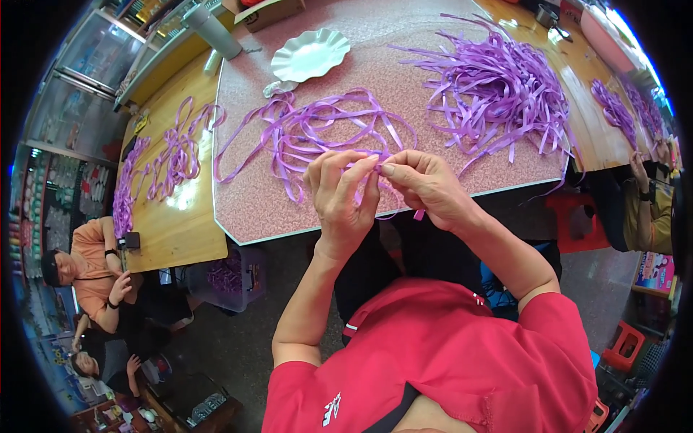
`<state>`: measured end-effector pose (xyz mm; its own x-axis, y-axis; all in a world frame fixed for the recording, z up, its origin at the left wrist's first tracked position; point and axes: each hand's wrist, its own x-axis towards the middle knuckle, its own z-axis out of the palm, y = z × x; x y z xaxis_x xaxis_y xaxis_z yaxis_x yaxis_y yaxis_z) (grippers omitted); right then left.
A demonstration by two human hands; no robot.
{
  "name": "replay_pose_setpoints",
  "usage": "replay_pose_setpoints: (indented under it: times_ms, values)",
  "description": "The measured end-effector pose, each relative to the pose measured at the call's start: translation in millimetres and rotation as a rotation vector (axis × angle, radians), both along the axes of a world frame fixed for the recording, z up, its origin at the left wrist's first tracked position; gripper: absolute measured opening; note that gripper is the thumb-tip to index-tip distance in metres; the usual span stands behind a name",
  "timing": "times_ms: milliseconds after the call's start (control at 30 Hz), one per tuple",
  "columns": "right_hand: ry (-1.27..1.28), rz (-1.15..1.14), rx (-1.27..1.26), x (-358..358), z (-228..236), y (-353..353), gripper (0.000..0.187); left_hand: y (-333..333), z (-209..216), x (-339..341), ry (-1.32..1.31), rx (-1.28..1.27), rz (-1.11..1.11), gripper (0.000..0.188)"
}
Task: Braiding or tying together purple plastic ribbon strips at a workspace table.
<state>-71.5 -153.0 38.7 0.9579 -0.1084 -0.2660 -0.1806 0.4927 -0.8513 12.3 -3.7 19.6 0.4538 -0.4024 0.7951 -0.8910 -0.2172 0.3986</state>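
In the head view, your left hand (339, 198) and right hand (433, 186) meet just over the near edge of the pink speckled tabletop (271, 216). The fingers of both are pinched together on the same short stretch of purple ribbon (377, 167), thumbs against fingertips, so this piece looks to be in mid-handling, neither laid down nor let go. Your fingertips cover the exact spot, so whether a knot or fold is formed there cannot be told.

Beyond your hands lie loose ribbon loops (317, 130), spread out and tangled; they look like a length only partly worked through, though whether they join the piece you hold is unclear. To the right sits a dense ribbon heap (498, 94), its many strands and loose ends piled over one another. It may be the finished share or the waiting stock; you can't settle which from here. More ribbon lies on the wooden tabletop (195, 242) at left, so plenty of material is about, and the work seems well short of complete.
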Motion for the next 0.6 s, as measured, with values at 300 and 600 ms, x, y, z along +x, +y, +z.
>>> replay_pose_setpoints:
  times_ms: [300, 600]
  values:
    - [0.025, 0.000, -0.141, 2.8, -2.2, -2.9, 0.019, 5.9, 4.2, -0.6, -0.159, 0.086, 0.046, 0.031]
    - [-0.157, -0.015, -0.547, 8.5, -14.6, -11.2, 0.020, 2.2, 0.9, -2.6, -0.047, 0.106, 0.049, 0.024]
